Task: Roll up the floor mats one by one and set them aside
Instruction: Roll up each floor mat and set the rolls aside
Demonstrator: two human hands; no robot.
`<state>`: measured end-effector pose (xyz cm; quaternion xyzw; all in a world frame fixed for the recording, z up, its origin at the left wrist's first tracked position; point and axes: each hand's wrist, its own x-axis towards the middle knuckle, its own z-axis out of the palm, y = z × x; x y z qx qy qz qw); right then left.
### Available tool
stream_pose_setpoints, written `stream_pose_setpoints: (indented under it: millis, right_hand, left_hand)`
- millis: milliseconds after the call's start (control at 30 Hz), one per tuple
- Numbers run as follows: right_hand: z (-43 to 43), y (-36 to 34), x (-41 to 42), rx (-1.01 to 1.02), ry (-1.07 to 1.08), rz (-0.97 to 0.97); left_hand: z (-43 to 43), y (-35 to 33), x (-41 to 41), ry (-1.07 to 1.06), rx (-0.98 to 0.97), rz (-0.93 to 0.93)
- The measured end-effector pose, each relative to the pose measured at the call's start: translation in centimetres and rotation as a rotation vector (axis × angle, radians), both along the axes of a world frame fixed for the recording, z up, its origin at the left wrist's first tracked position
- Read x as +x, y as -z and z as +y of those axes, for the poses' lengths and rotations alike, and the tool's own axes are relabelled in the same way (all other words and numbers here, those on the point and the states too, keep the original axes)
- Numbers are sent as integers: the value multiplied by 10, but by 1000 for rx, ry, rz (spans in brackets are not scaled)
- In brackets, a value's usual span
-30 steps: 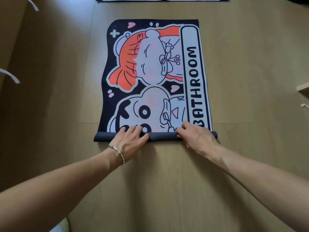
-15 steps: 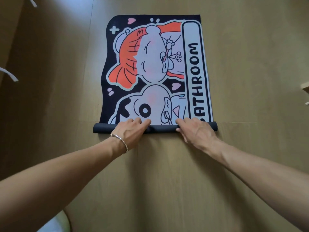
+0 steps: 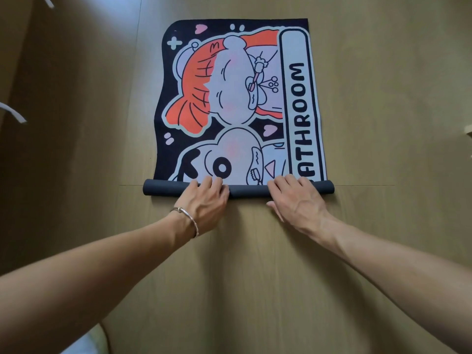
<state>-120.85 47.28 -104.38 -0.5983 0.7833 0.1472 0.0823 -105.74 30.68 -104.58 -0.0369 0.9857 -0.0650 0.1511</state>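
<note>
A cartoon bath mat (image 3: 237, 98) with black ground, orange and white figures and the word BATHROOM lies flat on the wooden floor ahead of me. Its near end is wound into a dark roll (image 3: 166, 187) that spans the mat's width. My left hand (image 3: 204, 200), with a silver bangle on the wrist, presses on the roll left of centre, fingers curled over its top. My right hand (image 3: 296, 200) presses on the roll right of centre, fingers spread over it. Both hands cover parts of the roll.
The wooden floor (image 3: 383, 123) surrounds the mat on all sides. White strips (image 3: 15, 113) hang at the left edge, over a darker shaded area. A pale wooden corner (image 3: 468, 130) pokes in at the right edge.
The roll has advanced away from me over the mat, covering more of the lower figure and the letter B. Both hands moved forward with it.
</note>
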Motion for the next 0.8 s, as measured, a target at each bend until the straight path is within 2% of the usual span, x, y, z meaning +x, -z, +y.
stream_pose_setpoints:
  millis: [100,267,600,800]
  right_hand:
    - [5,5,0,3,30,-9]
    - [-1,2,-3,46,42,-136]
    - [-20,-10,-14,172,174,-104]
    - [-28,-13,-17,214,199,-159]
  left_hand:
    - [0,-4,-1,-61,31,-27]
    - [-6,-14,-18,-214,112,-58]
    - [-4,-7,-20,-145,71,-56]
    - [-17,-16,-35,-222,169,-149]
